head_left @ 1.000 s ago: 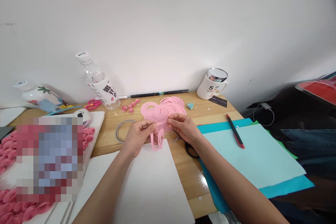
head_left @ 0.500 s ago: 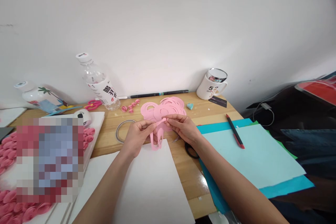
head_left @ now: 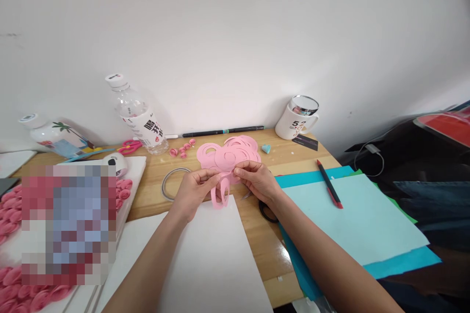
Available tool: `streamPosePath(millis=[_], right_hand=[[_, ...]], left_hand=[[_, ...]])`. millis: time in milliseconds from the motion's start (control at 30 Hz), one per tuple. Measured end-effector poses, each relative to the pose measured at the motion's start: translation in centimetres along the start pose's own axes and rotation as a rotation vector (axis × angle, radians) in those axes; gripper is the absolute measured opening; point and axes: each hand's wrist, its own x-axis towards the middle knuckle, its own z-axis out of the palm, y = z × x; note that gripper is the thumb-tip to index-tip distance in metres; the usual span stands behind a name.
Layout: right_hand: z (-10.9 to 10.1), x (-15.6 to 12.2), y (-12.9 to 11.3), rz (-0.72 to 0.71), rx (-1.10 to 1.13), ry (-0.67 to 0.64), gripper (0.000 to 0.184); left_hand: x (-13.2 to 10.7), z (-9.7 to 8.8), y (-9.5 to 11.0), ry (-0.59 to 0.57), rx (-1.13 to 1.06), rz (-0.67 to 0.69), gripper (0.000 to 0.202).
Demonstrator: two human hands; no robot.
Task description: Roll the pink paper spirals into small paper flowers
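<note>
While leaving the pink paper roses [head_left: 44, 297] at far left and the clear bottle [head_left: 145, 124] by the wall just as half a second ago, keeping the left hand [head_left: 193, 191] beside the silvery ring [head_left: 163, 186]. Pinching the thin pink paper strip [head_left: 214, 199] between left thumb and fingers, letting it dangle in loops over the top edge of the white sheet [head_left: 216, 264]. Now showing a shorter stretch between the fingertips than in that earlier raised, twisted length. Gripping it also between right thumb and forefinger, keeping the right hand [head_left: 257, 178] in front of the pink spiral pile [head_left: 242, 154], near the black-handled scissors [head_left: 262, 211]. Leaving unmoved the white mug [head_left: 292, 122] and, farther right, the black-and-red pen [head_left: 329, 186] lying on the pale blue sheet [head_left: 367, 225].
</note>
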Motion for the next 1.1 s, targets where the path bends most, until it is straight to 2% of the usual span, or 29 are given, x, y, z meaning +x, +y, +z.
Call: streamPosePath(millis=[400,667,867,967,1100], right_hand=[[-0.04,-0.08,-0.19,0.010,0.015,-0.012,0.020],[0.04,-0.05,-0.10,-0.033,0.008,-0.002,0.018],[0.41,-0.12,-0.42,-0.005,0.058,0.017,0.017],[0.39,-0.13,-0.42,0.002,0.045,0.024,0.020],[0.19,-0.16,-0.28,-0.003,0.025,0.023,0.020]], left_hand=[[0.18,-0.11,-0.17,-0.063,0.000,0.059,0.023],[0.21,-0.05,-0.35,-0.013,-0.012,0.040,0.027],[0.15,-0.15,-0.01,-0.003,-0.066,0.017,0.034],[0.27,-0.24,-0.22,0.016,-0.064,0.017,0.032],[0.43,-0.20,-0.62,-0.017,-0.032,0.046,0.026]])
